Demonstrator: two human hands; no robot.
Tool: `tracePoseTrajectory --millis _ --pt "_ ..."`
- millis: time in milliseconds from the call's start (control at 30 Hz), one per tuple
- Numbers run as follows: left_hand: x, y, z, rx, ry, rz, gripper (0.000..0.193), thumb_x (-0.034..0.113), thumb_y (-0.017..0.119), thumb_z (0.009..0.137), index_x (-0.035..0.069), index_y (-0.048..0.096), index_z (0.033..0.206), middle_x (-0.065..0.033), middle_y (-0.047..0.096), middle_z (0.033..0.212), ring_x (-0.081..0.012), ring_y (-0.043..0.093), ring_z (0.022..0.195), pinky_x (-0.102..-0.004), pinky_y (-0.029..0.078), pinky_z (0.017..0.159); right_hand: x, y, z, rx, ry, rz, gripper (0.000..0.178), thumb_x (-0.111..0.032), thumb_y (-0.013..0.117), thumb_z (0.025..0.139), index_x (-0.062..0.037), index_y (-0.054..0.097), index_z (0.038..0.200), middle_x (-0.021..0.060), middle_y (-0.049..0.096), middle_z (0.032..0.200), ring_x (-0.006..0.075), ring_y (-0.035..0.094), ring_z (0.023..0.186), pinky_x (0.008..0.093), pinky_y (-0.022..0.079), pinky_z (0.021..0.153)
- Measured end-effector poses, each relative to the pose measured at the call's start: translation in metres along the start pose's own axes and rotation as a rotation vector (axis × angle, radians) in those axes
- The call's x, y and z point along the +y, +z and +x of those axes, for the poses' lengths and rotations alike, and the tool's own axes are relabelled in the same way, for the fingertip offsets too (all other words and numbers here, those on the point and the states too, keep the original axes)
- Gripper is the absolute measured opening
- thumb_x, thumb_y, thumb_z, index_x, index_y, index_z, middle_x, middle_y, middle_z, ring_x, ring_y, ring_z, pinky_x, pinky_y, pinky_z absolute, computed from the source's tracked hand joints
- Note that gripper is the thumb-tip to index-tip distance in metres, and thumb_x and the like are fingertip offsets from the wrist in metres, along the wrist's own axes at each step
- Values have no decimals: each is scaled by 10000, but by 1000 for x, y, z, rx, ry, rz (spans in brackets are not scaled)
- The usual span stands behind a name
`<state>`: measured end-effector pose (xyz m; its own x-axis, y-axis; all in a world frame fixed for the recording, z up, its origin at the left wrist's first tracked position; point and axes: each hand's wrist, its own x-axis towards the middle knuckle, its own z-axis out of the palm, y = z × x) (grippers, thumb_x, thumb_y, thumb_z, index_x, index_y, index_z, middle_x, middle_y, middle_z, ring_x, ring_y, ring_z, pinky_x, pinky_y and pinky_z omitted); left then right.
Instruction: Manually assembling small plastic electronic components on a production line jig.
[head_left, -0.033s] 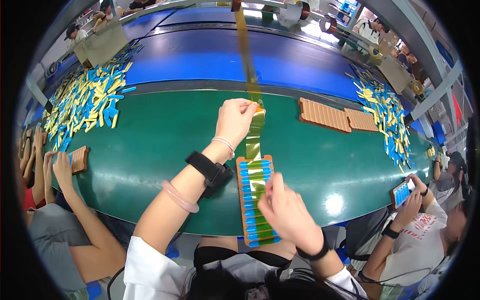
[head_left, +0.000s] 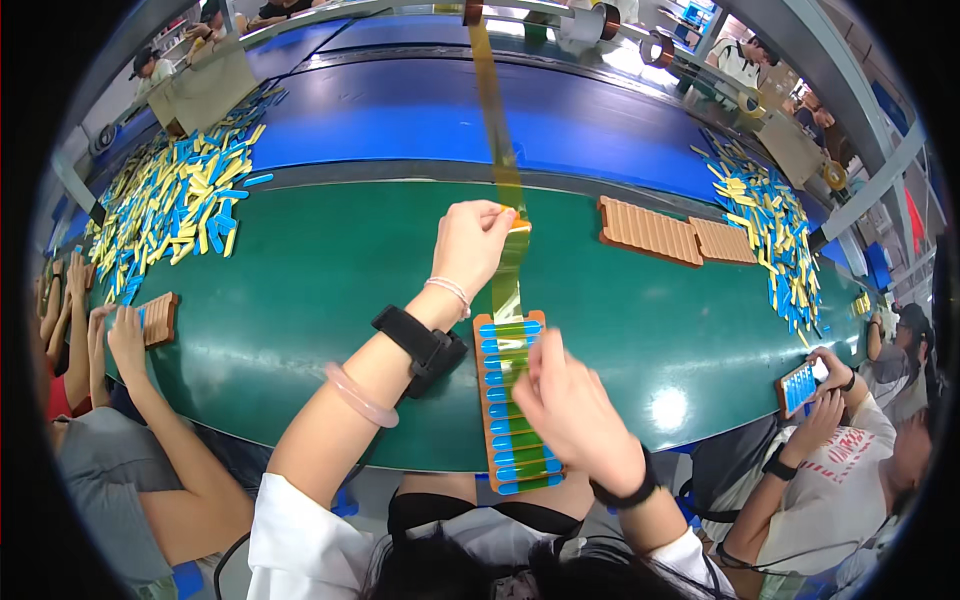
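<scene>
A brown grooved tray (head_left: 484, 320) lies lengthwise on the green tabletop (head_left: 340, 250) in front of the person, its near end reaching past the table's edge above the lap. Blue strips (head_left: 508, 488) sit crosswise in its grooves, and yellowish clear tape (head_left: 507, 285) runs down over their middles. The left hand (head_left: 470, 243) pinches the tape between thumb and fingertips beyond the tray's far end, beside a small orange piece. The right hand (head_left: 575, 405), fingers curled, hangs over the tray's right side and hides part of that edge; whether it grips anything, I cannot tell. Past the left hand, the tape continues across a blue belt (head_left: 390, 120) to the far rail.

Two brown grooved trays (head_left: 648, 231) rest end to end on the right, well clear of the hands. Beyond them spreads a heap of blue and yellow strips (head_left: 765, 220); a larger heap (head_left: 180, 200) lies far left. Neighbours work at both sides: one with a partly hidden tray (head_left: 158, 320) on the left, another holding a filled tray (head_left: 800, 388) on the right.
</scene>
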<state>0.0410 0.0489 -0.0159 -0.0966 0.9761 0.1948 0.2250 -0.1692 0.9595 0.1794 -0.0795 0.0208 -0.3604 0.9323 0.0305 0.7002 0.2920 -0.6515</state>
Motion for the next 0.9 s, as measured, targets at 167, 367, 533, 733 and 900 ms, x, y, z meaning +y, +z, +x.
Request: tracePoseTrajectory --millis 167,367,533,733,900 --pt "-1 -3 -17 50 -1 98 231 162 552 788 -62 605 784 -163 610 652 -207 605 574 -283 445 545 8 11 75 123 -115 -100 282 -62 490 754 64 332 951 277 492 845 428 520 726 462 444 632" --pt "24 -24 -5 -192 -57 -296 260 186 491 852 -41 605 906 -94 633 881 -117 569 850 -243 406 812 8 -13 57 238 -46 87 287 -145 524 795 14 415 1008 175 529 949 270 539 892 336 435 748" --pt "85 -45 2 -279 -3 -546 298 212 428 879 -41 545 984 -121 602 987 -181 568 933 -292 420 854 13 -40 20 -293 125 1006 424 -124 518 835 17 372 1207 108 523 1089 171 512 977 294 396 841" --pt "54 -48 -8 144 648 1371 404 347 448 846 -30 529 966 -113 581 790 -238 564 607 -325 428 574 16 -62 -5 -222 39 1417 343 -41 482 835 47 407 1157 109 540 1063 150 515 977 259 406 818" --pt "39 -31 -82 -552 1029 1089 309 190 523 706 109 531 1005 -37 529 1010 -196 460 1044 -395 386 827 34 -67 -19 -63 104 1404 333 -26 476 827 62 415 1142 121 544 1056 156 519 970 262 397 831"
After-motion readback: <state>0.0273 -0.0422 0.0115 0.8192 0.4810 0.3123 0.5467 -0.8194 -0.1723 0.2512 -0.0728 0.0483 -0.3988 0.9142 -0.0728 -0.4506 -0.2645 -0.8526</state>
